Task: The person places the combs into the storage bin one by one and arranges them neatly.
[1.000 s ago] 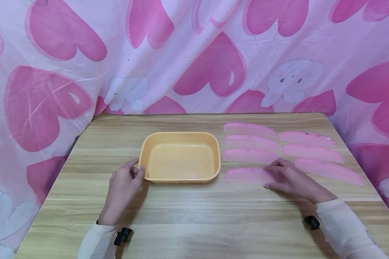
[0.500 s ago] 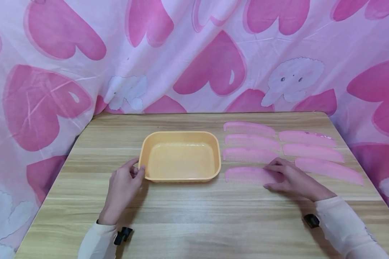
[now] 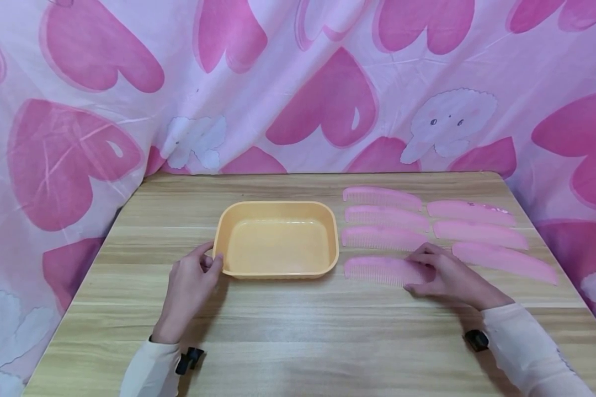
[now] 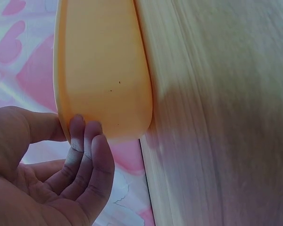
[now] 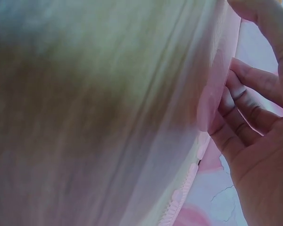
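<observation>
My left hand [image 3: 189, 289] pinches the left rim of a yellow-orange plastic box [image 3: 278, 248], with the thumb over the edge. In the left wrist view the fingers lie against the outer wall of this box [image 4: 104, 61]. Over on the right, my right hand [image 3: 447, 278] pinches the right end of the nearest pink comb [image 3: 377, 269], thumb on the near side and fingers on the far side. That comb [image 5: 212, 99] lies flat on the table, its right end partly covered by the hand in the head view.
Behind the held comb, more pink combs lie in two columns, such as a back-left comb [image 3: 382, 197] and a right-hand comb [image 3: 504, 262]. The wooden table [image 3: 288, 342] meets a heart-patterned pink curtain [image 3: 318, 99] along its back and sides.
</observation>
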`<state>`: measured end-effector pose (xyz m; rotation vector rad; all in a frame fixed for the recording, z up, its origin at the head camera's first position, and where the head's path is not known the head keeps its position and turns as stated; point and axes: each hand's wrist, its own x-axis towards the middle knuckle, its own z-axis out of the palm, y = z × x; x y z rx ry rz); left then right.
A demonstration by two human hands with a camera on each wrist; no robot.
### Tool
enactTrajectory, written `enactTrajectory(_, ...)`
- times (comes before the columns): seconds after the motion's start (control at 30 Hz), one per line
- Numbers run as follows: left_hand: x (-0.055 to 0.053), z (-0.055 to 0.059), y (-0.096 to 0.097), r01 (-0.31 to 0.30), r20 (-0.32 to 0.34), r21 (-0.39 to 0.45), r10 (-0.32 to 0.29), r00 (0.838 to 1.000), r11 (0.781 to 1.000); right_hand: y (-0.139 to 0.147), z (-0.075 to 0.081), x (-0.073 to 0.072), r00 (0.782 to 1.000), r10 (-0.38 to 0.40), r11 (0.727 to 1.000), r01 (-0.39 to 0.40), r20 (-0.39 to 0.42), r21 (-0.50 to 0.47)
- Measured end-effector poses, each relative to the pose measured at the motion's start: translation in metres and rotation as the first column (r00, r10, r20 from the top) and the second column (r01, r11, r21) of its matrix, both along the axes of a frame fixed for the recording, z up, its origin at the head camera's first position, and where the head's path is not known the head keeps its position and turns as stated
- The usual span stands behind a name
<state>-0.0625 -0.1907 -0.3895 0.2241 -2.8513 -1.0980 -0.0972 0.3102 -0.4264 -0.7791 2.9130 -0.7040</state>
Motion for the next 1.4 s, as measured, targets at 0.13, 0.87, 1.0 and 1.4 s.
enactTrajectory(0.13,0.000,0.000,0.000,-0.006,0.001,-0.002,0.006,1.000,1.000,0.001,0.001,0.002,1.000,-0.014,1.000,0.014,0.002,-0.023)
enactTrajectory(0.87,0.001,-0.002,-0.001,0.006,-0.015,0.009,-0.006,1.000,1.000,-0.001,0.047,-0.020,0.984,0.025,0.992,-0.046,-0.178,-0.117)
enactTrajectory(1.0,0.001,-0.002,-0.001,0.006,-0.013,0.020,-0.006,1.000,1.000,-0.009,0.058,-0.028,0.982,0.034,0.992,-0.056,-0.185,-0.116)
enactTrajectory(1.4,0.000,-0.003,0.001,0.008,0.002,0.065,-0.009,1.000,0.998,-0.054,0.085,-0.054,0.998,0.011,0.993,-0.018,-0.058,-0.118)
